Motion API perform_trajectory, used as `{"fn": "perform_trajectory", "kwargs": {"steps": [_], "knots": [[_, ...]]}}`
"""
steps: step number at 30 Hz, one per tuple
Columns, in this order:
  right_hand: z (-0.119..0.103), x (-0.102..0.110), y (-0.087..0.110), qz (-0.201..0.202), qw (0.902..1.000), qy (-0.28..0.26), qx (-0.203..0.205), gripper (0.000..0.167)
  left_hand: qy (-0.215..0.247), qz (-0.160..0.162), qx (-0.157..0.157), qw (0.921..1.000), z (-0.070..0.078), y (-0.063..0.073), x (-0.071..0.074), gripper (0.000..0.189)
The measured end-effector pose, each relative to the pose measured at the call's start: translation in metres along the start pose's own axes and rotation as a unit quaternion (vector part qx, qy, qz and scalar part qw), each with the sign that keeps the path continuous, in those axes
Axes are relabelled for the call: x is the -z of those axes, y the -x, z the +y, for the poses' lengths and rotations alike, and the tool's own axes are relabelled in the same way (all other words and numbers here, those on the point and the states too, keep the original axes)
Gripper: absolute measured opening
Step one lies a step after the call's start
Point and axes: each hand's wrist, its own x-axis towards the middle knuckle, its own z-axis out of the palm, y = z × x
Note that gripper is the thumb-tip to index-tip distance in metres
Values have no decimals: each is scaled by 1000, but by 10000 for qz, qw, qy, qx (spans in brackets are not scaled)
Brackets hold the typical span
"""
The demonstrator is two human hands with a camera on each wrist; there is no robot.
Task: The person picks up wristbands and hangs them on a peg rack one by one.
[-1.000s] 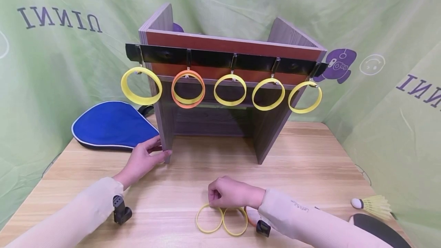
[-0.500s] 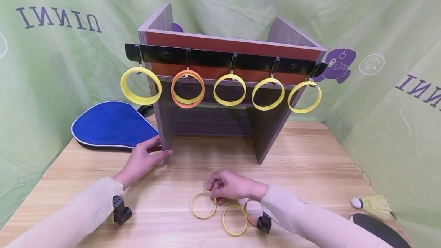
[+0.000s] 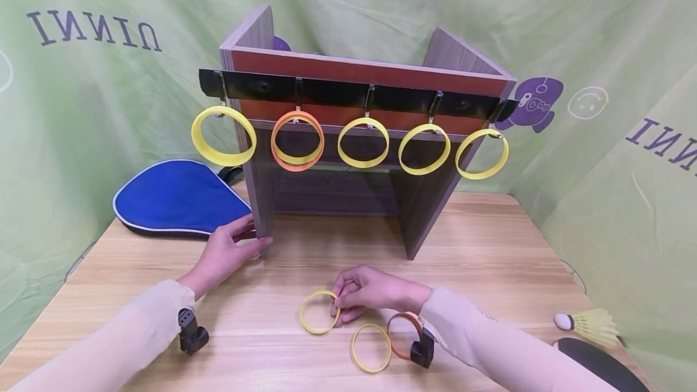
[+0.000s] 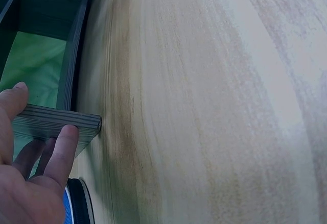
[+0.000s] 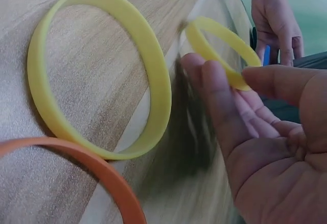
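Observation:
My left hand (image 3: 225, 253) grips the lower front edge of the left side panel (image 3: 258, 198) of a grey wooden shelf. In the left wrist view, its thumb and fingers lie on opposite faces of that panel (image 4: 56, 119). My right hand (image 3: 367, 292) pinches a yellow ring (image 3: 301, 313) at its right side, over the table. The right wrist view shows this ring (image 5: 209, 53) tilted between thumb and fingertips. Nearer to me, a second yellow ring (image 5: 162, 81) lies flat on the table, touching an orange ring (image 5: 110, 175).
Across the shelf's front runs a black strip (image 3: 337, 89) with several hooks bearing yellow rings; an orange ring (image 3: 274, 153) shares one hook. A blue case (image 3: 174, 198) lies at left. At right are a shuttlecock (image 3: 588, 324) and a black rounded object (image 3: 599, 362).
My right hand has lifted the left yellow ring off its place beside the other one and moved it forward, away from me. The left hand stays on the panel.

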Motion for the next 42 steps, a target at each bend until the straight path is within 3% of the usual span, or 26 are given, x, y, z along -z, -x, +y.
{"fn": "perform_trajectory", "kwargs": {"steps": [9,19,28,34,42], "knots": [[-13,11,8,-74,9980,-80,620,25,27,1,-55,10000,-2,-1,0,62],[-55,20,32,389,9842,-233,1712,31,91,-2,-70,9999,-3,-1,-1,61],[-87,24,57,864,9584,-460,2682,15,51,-40,23,10000,-1,-1,0,64],[-107,24,69,1297,9402,-586,3096,12,63,-47,21,10000,-1,-1,0,64],[-129,18,77,1989,9048,-777,3684,16,46,-11,-19,10000,-1,0,0,62]]}}
